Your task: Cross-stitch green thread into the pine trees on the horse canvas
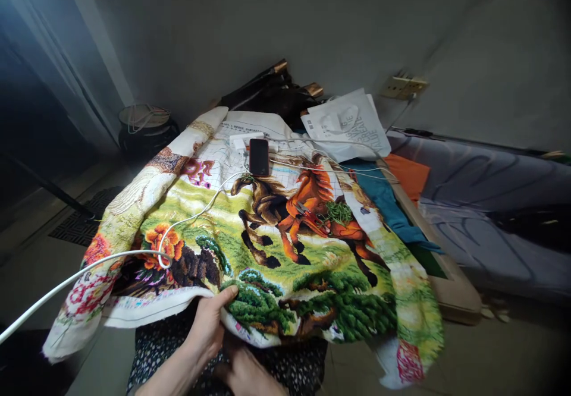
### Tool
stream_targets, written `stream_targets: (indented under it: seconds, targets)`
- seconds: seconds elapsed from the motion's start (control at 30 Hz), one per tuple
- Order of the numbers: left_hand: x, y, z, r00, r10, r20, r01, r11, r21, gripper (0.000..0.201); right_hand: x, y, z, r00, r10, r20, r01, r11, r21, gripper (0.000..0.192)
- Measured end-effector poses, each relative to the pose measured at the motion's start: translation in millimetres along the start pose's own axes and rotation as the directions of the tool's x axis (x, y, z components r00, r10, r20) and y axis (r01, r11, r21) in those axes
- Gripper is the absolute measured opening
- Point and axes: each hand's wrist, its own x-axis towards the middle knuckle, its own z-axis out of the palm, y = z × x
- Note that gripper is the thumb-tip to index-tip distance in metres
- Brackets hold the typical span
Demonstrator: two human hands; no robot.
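Note:
A large embroidered cloth [267, 247] with horses, flowers and trees lies spread before me and drapes over my lap. My left hand [207, 324] grips its near edge, thumb on top by the green trees. My right hand [247, 372] sits lower, partly tucked under the cloth's hem on my dark patterned lap; its fingers are hidden. Small scissors [310, 214] and a bundle of green thread [339, 211] rest on the orange horse. A dark phone [259, 156] lies at the cloth's far end.
A white cable [134, 252] loops across the cloth from the lower left toward the phone. White papers [345, 123], teal [386, 203] and orange [408, 176] fabrics lie far right. A wall socket [404, 87], a dark round pot [145, 128] and a grey mattress [499, 206] surround the area.

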Motion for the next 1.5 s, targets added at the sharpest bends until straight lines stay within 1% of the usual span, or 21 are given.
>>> stream_targets:
  seconds: [0.07,0.1,0.17,0.27,0.37,0.43,0.5,0.53,0.6,0.63,0.7,0.73,0.77,0.8,0.83,0.9,0.97,1.0,1.1,1.17,1.5]
  targets:
    - [3.1,-1.4,-1.9,1.0,0.026,-0.006,-0.026,1.0,-0.002,0.024,-2.7,-10.9,-8.7,0.982,-0.11,0.155,0.116,0.993,-0.03,0.028]
    - [4.1,-1.7,-2.8,1.0,0.022,-0.006,-0.022,1.0,0.001,0.023,-1.4,-17.1,-16.7,0.97,-0.164,0.179,0.174,0.984,-0.04,0.03]
    - [4.8,-1.6,-3.7,1.0,0.0,0.007,0.0,1.0,0.007,0.02,6.6,-29.6,-36.5,0.977,-0.204,0.061,0.21,0.969,-0.131,0.03]
    - [3.6,-0.7,-3.9,0.999,-0.004,0.036,0.004,1.0,-0.002,0.019,28.1,-41.9,-60.0,0.942,-0.219,-0.255,0.09,0.895,-0.436,0.022]
    - [2.5,-0.8,-4.7,0.998,0.006,0.057,-0.006,1.0,-0.012,0.021,47.6,-42.5,-64.2,0.92,-0.264,-0.29,0.047,0.808,-0.587,0.024]
    - [2.5,-1.4,-5.9,0.998,0.005,0.059,-0.005,1.0,-0.001,0.02,53.5,-41.0,-63.9,0.909,-0.268,-0.319,0.081,0.864,-0.497,0.024]
    - [2.7,-2.0,-7.0,0.997,-0.008,0.077,0.007,1.0,0.012,0.022,53.0,-43.6,-71.3,0.896,-0.153,-0.417,0.091,0.982,-0.166,0.022]
    - [2.9,-2.2,-7.4,0.996,-0.015,0.088,0.014,1.0,0.016,0.023,50.8,-47.3,-79.7,0.889,-0.05,-0.455,0.088,0.994,0.064,0.022]
    - [2.9,-2.2,-7.3,0.995,-0.024,0.1,0.022,1.0,0.018,0.027,44.6,-58.3,-104.9,0.863,0.142,-0.484,0.114,0.88,0.462,0.024]
    - [2.8,-2.1,-6.9,0.995,-0.024,0.096,0.023,1.0,0.016,0.028,41.4,-64.4,-119.7,0.843,0.173,-0.509,0.171,0.812,0.558,0.024]
    - [2.3,-1.9,-5.6,0.997,-0.026,0.076,0.026,1.0,0.011,0.028,36.3,-74.0,-146.4,0.75,0.133,-0.648,0.361,0.739,0.569,0.026]
    - [2.0,-1.7,-4.8,0.997,-0.029,0.068,0.028,1.0,0.011,0.027,34.9,-76.2,-155.4,0.7,0.096,-0.708,0.429,0.736,0.523,0.029]
    - [1.6,-1.6,-4.0,0.997,-0.03,0.065,0.029,1.0,0.011,0.027,34.2,-76.1,-160.4,0.663,0.06,-0.746,0.454,0.761,0.464,0.032]
    - [1.2,-1.4,-3.3,0.998,-0.029,0.06,0.028,1.0,0.011,0.027,34.2,-73.9,-161.2,0.66,0.029,-0.751,0.425,0.81,0.405,0.032]
    - [0.9,-1.2,-2.6,0.998,-0.027,0.056,0.027,1.0,0.011,0.027,34.8,-70.1,-158.0,0.694,0.013,-0.72,0.348,0.869,0.352,0.031]
    - [0.3,-0.6,-1.7,0.998,-0.02,0.052,0.019,1.0,0.012,0.028,37.6,-60.9,-143.6,0.824,0.01,-0.566,0.144,0.963,0.227,0.022]
    - [-0.2,0.1,-1.2,0.998,-0.014,0.055,0.013,1.0,0.017,0.029,41.4,-54.2,-126.0,0.934,-0.006,-0.357,0.014,1.0,0.02,0.016]
    - [-0.4,0.5,-1.0,0.998,-0.009,0.056,0.008,1.0,0.02,0.029,43.3,-52.7,-118.4,0.964,-0.032,-0.264,0.004,0.994,-0.105,0.014]
    - [-1.2,1.4,-0.5,0.999,0.004,0.046,-0.006,1.0,0.027,0.028,48.0,-52.7,-105.3,0.99,-0.109,-0.088,0.061,0.899,-0.435,0.017]
    - [-1.6,1.7,-0.1,0.999,0.009,0.036,-0.01,1.0,0.024,0.027,49.4,-52.7,-103.4,0.992,-0.123,-0.038,0.085,0.847,-0.525,0.021]
    - [-1.4,1.2,-0.3,0.999,-0.013,0.033,0.012,1.0,0.01,0.027,50.7,-48.7,-103.1,0.994,-0.111,-0.009,0.084,0.8,-0.594,0.019]
